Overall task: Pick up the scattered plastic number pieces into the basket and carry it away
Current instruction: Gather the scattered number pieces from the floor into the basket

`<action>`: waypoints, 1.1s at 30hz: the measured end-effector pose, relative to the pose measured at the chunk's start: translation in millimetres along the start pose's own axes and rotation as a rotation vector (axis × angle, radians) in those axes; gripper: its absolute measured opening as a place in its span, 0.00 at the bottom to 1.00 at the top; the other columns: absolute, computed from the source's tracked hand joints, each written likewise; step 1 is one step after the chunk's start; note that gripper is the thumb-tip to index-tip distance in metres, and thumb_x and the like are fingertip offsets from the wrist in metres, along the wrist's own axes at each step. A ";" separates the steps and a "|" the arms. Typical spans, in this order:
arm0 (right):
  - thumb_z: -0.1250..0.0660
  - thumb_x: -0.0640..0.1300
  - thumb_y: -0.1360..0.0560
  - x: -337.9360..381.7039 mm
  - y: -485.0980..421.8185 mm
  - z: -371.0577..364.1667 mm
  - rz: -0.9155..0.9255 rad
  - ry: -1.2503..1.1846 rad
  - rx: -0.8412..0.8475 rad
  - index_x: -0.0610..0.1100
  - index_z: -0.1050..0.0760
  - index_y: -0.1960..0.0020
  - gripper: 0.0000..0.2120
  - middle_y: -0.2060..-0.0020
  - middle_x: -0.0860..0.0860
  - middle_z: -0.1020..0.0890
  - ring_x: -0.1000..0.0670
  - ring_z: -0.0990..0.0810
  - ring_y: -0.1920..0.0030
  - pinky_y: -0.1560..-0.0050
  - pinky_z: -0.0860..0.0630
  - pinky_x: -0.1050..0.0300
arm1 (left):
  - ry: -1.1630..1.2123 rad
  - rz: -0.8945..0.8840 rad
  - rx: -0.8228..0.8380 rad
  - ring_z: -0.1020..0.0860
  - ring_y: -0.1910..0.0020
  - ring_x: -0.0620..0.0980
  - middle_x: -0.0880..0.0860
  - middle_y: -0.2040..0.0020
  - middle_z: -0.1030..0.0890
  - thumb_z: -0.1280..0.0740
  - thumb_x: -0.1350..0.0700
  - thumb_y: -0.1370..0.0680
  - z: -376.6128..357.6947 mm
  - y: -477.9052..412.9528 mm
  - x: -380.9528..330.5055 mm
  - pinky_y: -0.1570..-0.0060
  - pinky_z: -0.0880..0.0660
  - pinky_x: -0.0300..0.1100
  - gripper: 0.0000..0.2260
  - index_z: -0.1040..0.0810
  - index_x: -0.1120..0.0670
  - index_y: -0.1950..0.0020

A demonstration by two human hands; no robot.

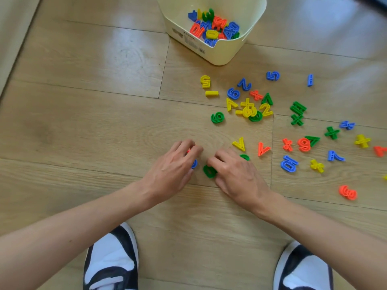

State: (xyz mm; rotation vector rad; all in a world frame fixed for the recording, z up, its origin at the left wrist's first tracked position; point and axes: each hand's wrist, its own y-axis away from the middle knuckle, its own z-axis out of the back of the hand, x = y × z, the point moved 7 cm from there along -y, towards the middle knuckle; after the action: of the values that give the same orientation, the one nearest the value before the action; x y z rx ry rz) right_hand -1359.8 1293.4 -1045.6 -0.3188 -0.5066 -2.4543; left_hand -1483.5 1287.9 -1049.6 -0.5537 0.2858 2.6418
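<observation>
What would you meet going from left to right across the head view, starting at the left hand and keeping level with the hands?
left hand → green piece → right hand → blue number piece → yellow sign piece → blue 7 → orange piece at the right edge

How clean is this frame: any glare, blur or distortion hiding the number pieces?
Head view: glare patches whiten the floor left of the basket and top right, hiding no pieces. Head view: the wide lens bows the plank seams; the red piece at the right edge is cropped and soft. Head view: left hand and right hand partly cover the blue piece and green piece they grip.
</observation>
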 end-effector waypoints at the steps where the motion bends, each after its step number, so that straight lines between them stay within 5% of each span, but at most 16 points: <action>1: 0.36 0.41 0.27 -0.1 -0.8 0.7 0.000 0.001 -0.002 0.45 0.27 0.43 0.12 0.49 0.48 0.26 0.45 0.27 0.45 0.57 0.23 0.46 | 0.015 0.028 -0.011 0.28 0.44 0.54 0.54 0.40 0.30 0.30 0.60 0.27 1.2 -2.0 1.6 0.50 0.23 0.50 0.25 0.32 0.57 0.32; 4: 0.36 0.40 0.27 -0.5 -5.0 1.8 -0.004 -0.017 -0.006 0.45 0.28 0.39 0.16 0.49 0.48 0.27 0.46 0.28 0.46 0.58 0.22 0.46 | 0.044 0.126 -0.028 0.27 0.42 0.56 0.57 0.37 0.31 0.29 0.58 0.26 3.3 -9.1 7.5 0.49 0.24 0.50 0.28 0.35 0.58 0.28; 9: 0.35 0.40 0.27 -1.9 -10.7 0.1 0.022 -0.048 -0.001 0.44 0.25 0.43 0.12 0.50 0.47 0.27 0.45 0.28 0.46 0.56 0.23 0.46 | -0.016 0.174 0.011 0.29 0.44 0.54 0.54 0.42 0.31 0.33 0.56 0.24 4.7 -21.1 5.9 0.51 0.24 0.52 0.11 0.26 0.55 0.42; 15: 0.30 0.40 0.28 -22.4 -10.3 12.5 -0.073 -0.335 -0.139 0.46 0.21 0.40 0.16 0.52 0.49 0.23 0.49 0.23 0.52 0.50 0.23 0.50 | 0.101 0.159 -0.001 0.26 0.50 0.52 0.53 0.48 0.26 0.33 0.59 0.24 6.6 -22.4 13.1 0.51 0.27 0.47 0.07 0.21 0.55 0.47; 18: 0.27 0.38 0.29 -33.3 -12.3 27.5 -0.154 -0.520 -0.249 0.45 0.18 0.42 0.16 0.54 0.50 0.20 0.53 0.21 0.57 0.54 0.20 0.54 | 0.452 0.341 -0.070 0.23 0.60 0.47 0.53 0.54 0.21 0.28 0.59 0.26 12.7 -22.0 24.2 0.59 0.27 0.37 0.05 0.18 0.55 0.51; 21: 0.26 0.38 0.30 -32.8 -15.0 49.8 -0.182 -0.696 -0.372 0.46 0.17 0.45 0.15 0.56 0.50 0.18 0.54 0.19 0.58 0.60 0.21 0.62 | 1.213 0.708 -0.063 0.23 0.63 0.49 0.57 0.55 0.19 0.32 0.61 0.23 1.5 -20.5 30.9 0.66 0.24 0.36 0.03 0.19 0.57 0.52; 24: 0.27 0.37 0.31 -12.8 -20.1 72.5 -0.062 -0.712 -0.420 0.45 0.18 0.44 0.15 0.55 0.51 0.19 0.54 0.19 0.56 0.57 0.20 0.61 | 1.840 0.862 0.072 0.24 0.58 0.51 0.61 0.48 0.22 0.43 0.55 0.19 -7.6 -23.1 11.3 0.60 0.26 0.42 0.13 0.22 0.60 0.43; 29: 0.27 0.38 0.30 23.0 -25.6 74.8 0.136 -0.555 -0.283 0.42 0.18 0.43 0.16 0.51 0.46 0.21 0.49 0.20 0.53 0.51 0.22 0.49 | 2.067 0.812 0.267 0.23 0.55 0.53 0.58 0.54 0.22 0.49 0.37 0.19 -8.1 -20.9 -8.6 0.52 0.29 0.44 0.29 0.18 0.58 0.49; 33: 0.26 0.41 0.29 28.7 -16.8 79.2 0.204 -0.545 -0.376 0.42 0.19 0.42 0.16 0.47 0.47 0.22 0.53 0.22 0.49 0.47 0.24 0.60 | 2.001 0.827 0.279 0.27 0.65 0.49 0.55 0.60 0.25 0.47 0.38 0.19 -9.1 -17.6 -4.0 0.63 0.33 0.40 0.24 0.21 0.55 0.49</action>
State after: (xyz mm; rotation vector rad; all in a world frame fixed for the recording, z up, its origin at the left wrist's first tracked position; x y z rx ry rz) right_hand -1384.0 1324.9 -969.5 -1.1531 -0.2069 -2.2350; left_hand -1469.3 1299.6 -1058.0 -3.1260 1.5288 1.3024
